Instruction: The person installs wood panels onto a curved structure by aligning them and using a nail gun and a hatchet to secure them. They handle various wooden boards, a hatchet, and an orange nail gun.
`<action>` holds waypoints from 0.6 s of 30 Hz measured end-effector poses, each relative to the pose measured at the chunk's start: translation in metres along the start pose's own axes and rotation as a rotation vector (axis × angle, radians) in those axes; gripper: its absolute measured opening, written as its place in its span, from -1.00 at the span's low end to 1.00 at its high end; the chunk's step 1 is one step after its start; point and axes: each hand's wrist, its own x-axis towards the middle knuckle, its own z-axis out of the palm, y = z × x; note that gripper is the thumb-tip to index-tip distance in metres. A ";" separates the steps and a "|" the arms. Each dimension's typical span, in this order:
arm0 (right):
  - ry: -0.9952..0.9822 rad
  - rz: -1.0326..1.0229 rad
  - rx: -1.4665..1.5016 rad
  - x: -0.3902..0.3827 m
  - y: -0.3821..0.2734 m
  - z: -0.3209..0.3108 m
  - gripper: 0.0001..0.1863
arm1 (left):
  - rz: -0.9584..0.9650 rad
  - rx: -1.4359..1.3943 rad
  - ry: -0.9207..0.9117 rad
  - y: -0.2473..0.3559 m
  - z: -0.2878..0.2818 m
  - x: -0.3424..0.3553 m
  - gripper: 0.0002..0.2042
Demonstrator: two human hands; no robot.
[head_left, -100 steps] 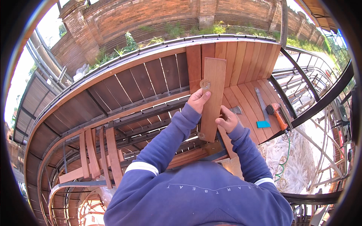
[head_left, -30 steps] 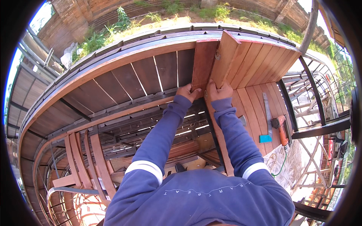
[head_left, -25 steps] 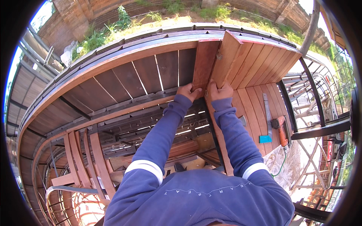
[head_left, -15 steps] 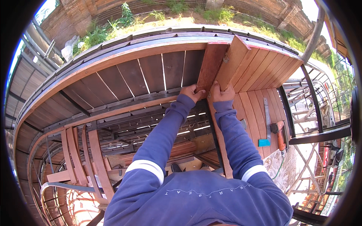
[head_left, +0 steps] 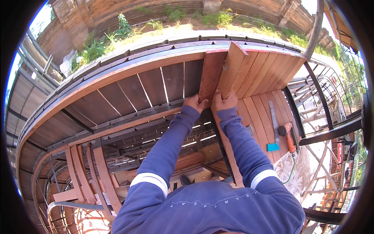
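Keep the tilted plank point(head_left: 230, 70) low along its inner edge as you seat it, and press it sideways against the darker plank point(head_left: 210, 76) so the joint closes evenly from the near end up to the curved rim beam point(head_left: 128, 68). Judging by how it stands, its far end is lifted above the laid reddish boards point(head_left: 269, 78) to the right of it, so it needs to rock down flat rather than slide.

Your left hand point(head_left: 195, 103) is curled over the near end of the darker plank, fingers wrapped on its edge. Your right hand point(head_left: 224, 102) is clasped on the near end of the tilted plank, just right of the left hand and nearly touching it. Both grips look firm, not loose.

The tilted plank lies between the darker plank and the laid boards, running away from you toward the rim beam. Well to the right of it, on the laid boards, rest a steel square point(head_left: 274, 121), a blue block point(head_left: 272, 147) and an orange power tool point(head_left: 289, 136) with its cord trailing down.
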 end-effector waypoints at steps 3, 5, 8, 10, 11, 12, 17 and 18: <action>-0.077 -0.022 -0.042 0.004 -0.001 -0.012 -0.69 | 0.030 0.001 0.008 0.005 0.002 0.001 -0.66; -0.134 -0.059 -0.083 0.010 0.002 -0.020 -0.62 | 0.026 0.018 0.000 0.015 0.002 0.001 -0.66; -0.225 -0.048 -0.072 0.015 -0.006 -0.030 -0.50 | -0.070 0.089 -0.046 0.016 0.000 0.002 -0.66; -0.321 -0.045 -0.028 0.017 -0.011 -0.040 -0.43 | -0.050 -0.062 -0.031 0.005 0.000 0.002 -0.67; -0.385 -0.059 0.004 0.020 -0.011 -0.044 -0.39 | -0.045 -0.136 -0.019 -0.002 -0.001 0.002 -0.68; -0.447 -0.071 0.029 0.024 -0.006 -0.051 -0.36 | -0.106 -0.151 -0.046 -0.002 -0.002 0.002 -0.72; -0.432 -0.038 0.190 0.042 0.022 -0.082 -0.41 | -0.156 -0.261 -0.083 0.007 0.001 0.004 -0.78; -0.410 -0.004 0.166 0.046 0.023 -0.087 -0.43 | -0.148 -0.242 -0.080 0.005 0.001 0.005 -0.78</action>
